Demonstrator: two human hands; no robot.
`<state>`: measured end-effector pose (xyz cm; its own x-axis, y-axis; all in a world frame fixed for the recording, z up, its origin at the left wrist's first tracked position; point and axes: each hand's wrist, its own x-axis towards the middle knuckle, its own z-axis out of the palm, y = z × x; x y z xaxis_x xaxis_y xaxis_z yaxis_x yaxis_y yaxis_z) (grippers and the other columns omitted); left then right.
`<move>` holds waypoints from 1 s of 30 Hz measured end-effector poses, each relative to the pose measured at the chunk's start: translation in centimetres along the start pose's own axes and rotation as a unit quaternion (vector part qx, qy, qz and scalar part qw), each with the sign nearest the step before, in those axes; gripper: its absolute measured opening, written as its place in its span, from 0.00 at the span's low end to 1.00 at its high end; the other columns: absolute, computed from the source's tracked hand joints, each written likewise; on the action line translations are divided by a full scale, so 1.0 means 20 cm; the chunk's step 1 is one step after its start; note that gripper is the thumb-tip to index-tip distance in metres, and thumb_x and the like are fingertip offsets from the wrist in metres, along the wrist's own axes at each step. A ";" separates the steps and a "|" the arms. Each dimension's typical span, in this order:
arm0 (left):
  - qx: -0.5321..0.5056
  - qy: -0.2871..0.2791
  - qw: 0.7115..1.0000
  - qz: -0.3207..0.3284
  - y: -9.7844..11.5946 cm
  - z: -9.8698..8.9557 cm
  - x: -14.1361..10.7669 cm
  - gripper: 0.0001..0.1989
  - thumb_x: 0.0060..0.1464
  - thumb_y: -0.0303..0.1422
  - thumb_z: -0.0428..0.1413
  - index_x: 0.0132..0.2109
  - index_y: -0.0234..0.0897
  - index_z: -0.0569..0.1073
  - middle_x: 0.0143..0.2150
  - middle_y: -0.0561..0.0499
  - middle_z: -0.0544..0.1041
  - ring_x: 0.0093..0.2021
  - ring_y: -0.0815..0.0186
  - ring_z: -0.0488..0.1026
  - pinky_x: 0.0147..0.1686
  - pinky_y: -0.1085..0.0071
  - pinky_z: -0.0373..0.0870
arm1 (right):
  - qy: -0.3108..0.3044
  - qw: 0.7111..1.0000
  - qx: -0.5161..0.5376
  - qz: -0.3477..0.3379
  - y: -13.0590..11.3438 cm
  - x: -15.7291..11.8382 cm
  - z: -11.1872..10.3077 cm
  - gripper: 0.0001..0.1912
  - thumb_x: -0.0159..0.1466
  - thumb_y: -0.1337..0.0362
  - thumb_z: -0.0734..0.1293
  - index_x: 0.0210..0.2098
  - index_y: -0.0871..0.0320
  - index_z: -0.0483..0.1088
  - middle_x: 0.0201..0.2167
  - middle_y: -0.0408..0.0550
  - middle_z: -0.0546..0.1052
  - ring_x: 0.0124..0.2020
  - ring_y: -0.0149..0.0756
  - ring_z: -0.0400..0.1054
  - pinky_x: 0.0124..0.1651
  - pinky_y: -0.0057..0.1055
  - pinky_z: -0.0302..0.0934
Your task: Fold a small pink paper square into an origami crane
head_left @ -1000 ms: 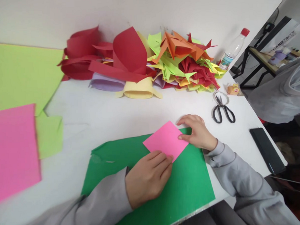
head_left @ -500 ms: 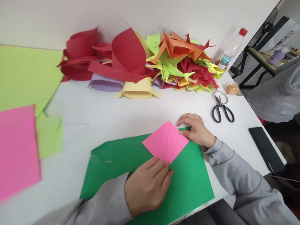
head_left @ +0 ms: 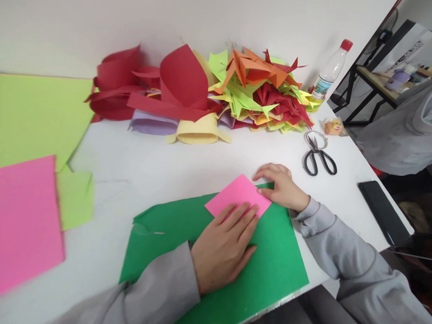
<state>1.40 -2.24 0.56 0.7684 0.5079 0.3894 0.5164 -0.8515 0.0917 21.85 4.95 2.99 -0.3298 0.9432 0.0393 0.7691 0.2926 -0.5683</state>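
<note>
Small pink paper (head_left: 232, 193) lies on the green sheet (head_left: 279, 254), apparently being smoothed by the left hand (head_left: 225, 250), fingers spread, while the right hand (head_left: 284, 190), thumb apart, touches its edge; further pressing calls for steady alignment.

The person wore a plain grey top. Its long left sleeve (head_left: 160, 288) ended in a straight-edged cuff at the bare left hand (head_left: 223, 250), while the right sleeve (head_left: 343, 242) bunched into soft folds near the bare right hand (head_left: 283, 190). Darker grey cloth (head_left: 297, 313) covered the lap.
</note>
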 end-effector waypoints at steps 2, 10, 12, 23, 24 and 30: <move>-0.010 -0.005 1.000 -0.002 0.00 0.02 -0.01 0.22 0.62 0.35 0.46 0.57 0.25 0.68 0.59 0.36 0.69 0.58 0.47 0.64 0.57 0.49 0.60 | -0.005 1.000 -0.013 -0.007 -0.01 -0.01 0.00 0.17 0.54 0.64 0.74 0.43 0.50 0.72 0.48 0.42 0.73 0.52 0.42 0.63 0.59 0.45 0.46; 0.009 0.021 1.000 0.006 0.00 0.02 -0.02 0.21 0.61 0.34 0.46 0.55 0.23 0.68 0.56 0.33 0.71 0.58 0.48 0.65 0.58 0.50 0.62 | -0.012 1.000 -0.026 -0.012 -0.01 -0.01 0.02 0.22 0.51 0.59 0.76 0.45 0.51 0.71 0.48 0.44 0.71 0.52 0.43 0.61 0.60 0.45 0.46; 0.029 0.018 0.999 0.021 -0.01 0.00 -0.01 0.18 0.61 0.30 0.46 0.53 0.23 0.70 0.54 0.35 0.74 0.56 0.50 0.67 0.58 0.52 0.61 | -0.007 1.000 -0.014 -0.007 -0.01 -0.01 0.02 0.18 0.54 0.63 0.74 0.43 0.51 0.72 0.48 0.44 0.72 0.51 0.41 0.62 0.59 0.44 0.46; 0.035 0.131 0.987 0.080 -0.02 -0.05 -0.02 0.14 0.59 0.20 0.44 0.41 0.27 0.74 0.33 0.43 0.79 0.36 0.60 0.75 0.45 0.59 0.72 | -0.006 1.000 0.011 -0.005 0.01 0.00 0.02 0.12 0.58 0.70 0.71 0.40 0.50 0.74 0.46 0.42 0.73 0.50 0.39 0.62 0.58 0.44 0.45; 0.036 0.139 0.986 0.085 -0.01 -0.06 -0.02 0.14 0.60 0.20 0.43 0.39 0.27 0.74 0.29 0.44 0.78 0.33 0.61 0.74 0.42 0.60 0.72 | -0.006 1.000 0.009 -0.005 0.01 0.00 0.02 0.12 0.58 0.70 0.71 0.40 0.50 0.74 0.46 0.42 0.73 0.50 0.39 0.62 0.58 0.44 0.45; 0.052 0.120 0.987 0.091 0.04 -0.10 -0.03 0.18 0.60 0.20 0.41 0.36 0.28 0.75 0.26 0.44 0.76 0.29 0.62 0.72 0.36 0.62 0.72 | -0.005 1.000 0.006 -0.002 0.01 0.00 0.03 0.12 0.57 0.70 0.71 0.40 0.49 0.74 0.46 0.41 0.73 0.50 0.39 0.61 0.59 0.44 0.45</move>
<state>0.52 -3.51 2.29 0.7461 0.2918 0.5985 0.4241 -0.9012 -0.0893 21.74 5.04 2.37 -0.3385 0.9404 0.0334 0.7611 0.2946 -0.5779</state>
